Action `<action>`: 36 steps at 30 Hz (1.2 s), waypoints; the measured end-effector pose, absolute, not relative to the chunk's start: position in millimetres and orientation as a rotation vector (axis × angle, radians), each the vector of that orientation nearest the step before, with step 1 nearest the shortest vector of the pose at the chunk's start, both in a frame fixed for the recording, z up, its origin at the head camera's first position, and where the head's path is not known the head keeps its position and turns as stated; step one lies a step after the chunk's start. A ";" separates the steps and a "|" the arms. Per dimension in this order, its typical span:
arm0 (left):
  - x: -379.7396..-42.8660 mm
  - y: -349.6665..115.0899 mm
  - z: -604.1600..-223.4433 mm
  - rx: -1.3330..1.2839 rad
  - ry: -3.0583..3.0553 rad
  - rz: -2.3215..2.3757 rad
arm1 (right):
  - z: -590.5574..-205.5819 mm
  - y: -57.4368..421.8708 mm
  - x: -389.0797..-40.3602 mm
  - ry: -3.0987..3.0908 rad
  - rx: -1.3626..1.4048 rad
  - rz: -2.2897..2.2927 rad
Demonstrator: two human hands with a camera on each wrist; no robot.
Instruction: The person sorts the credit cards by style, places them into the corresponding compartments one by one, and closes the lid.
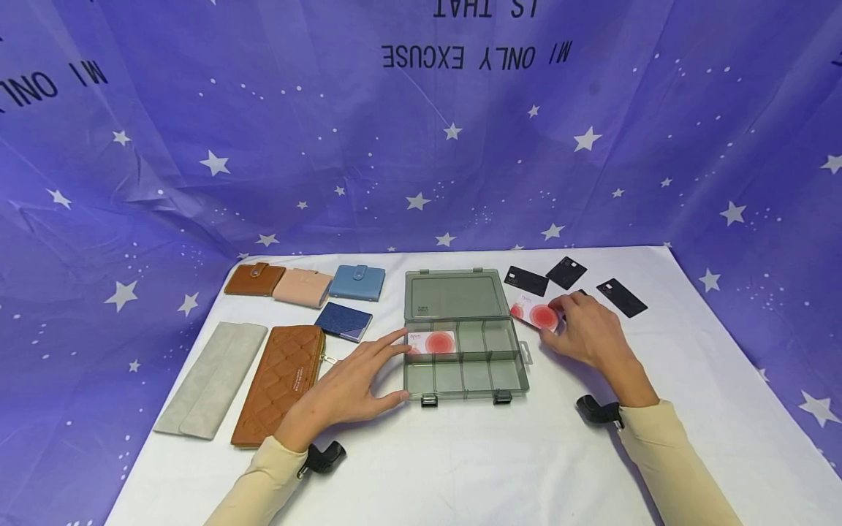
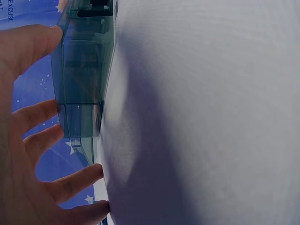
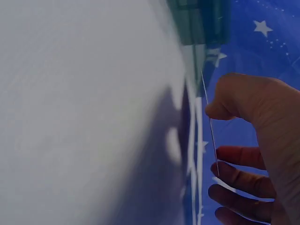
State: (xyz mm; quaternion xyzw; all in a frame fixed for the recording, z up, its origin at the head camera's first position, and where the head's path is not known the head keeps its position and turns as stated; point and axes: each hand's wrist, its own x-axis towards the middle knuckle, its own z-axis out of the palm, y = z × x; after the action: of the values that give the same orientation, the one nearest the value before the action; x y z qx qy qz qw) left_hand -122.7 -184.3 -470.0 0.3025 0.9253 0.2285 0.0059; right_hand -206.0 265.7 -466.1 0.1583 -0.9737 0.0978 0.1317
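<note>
A translucent grey-green compartment box (image 1: 454, 298) lies with its lid folded back. One white card with a red circle (image 1: 441, 342) lies in its left upper compartments. My left hand (image 1: 351, 383) rests against the box's left side, fingers extended; in the left wrist view its thumb and two fingertips touch the box wall (image 2: 84, 84). My right hand (image 1: 588, 329) pinches a second white card with a red circle (image 1: 543, 316), held beside the box's right edge. That card (image 3: 213, 133) shows edge-on between thumb and fingers in the right wrist view.
Several black cards (image 1: 621, 297) lie at the back right, one partly hidden by my right hand. Brown (image 1: 253, 280), pink (image 1: 301, 287) and blue (image 1: 358, 283) wallets, a navy card holder (image 1: 343, 321), a quilted brown purse (image 1: 279, 383) and a grey wallet (image 1: 210, 380) lie at left.
</note>
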 end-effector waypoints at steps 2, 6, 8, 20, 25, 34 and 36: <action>-122.5 -185.0 -470.3 0.947 2.896 0.716 | -463.5 263.8 -206.0 -2.789 0.470 0.298; -122.7 -186.4 -469.8 0.949 2.893 0.725 | -450.5 258.0 -203.2 -2.750 0.478 0.311; -123.2 -186.5 -469.0 0.949 2.894 0.729 | -441.6 254.5 -200.7 -2.727 0.483 0.302; -123.4 -186.7 -470.2 1.007 2.928 0.757 | -410.7 228.4 -187.2 -2.586 0.549 0.254; -124.5 -185.7 -469.6 1.008 2.927 0.748 | -407.7 204.5 -182.3 -2.611 0.650 0.332; -124.7 -184.7 -470.1 0.979 2.890 0.761 | -426.3 155.8 -184.5 -2.559 1.002 0.367; -124.7 -184.6 -470.2 0.977 2.891 0.762 | -432.1 149.1 -185.5 -2.558 1.067 0.374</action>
State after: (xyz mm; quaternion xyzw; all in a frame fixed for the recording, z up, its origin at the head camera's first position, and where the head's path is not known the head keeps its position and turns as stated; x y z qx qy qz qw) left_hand -124.7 -184.6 -470.2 0.3108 0.9191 0.2422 -0.0019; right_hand -185.5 149.1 -432.1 0.3757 -0.9011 0.1319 0.1715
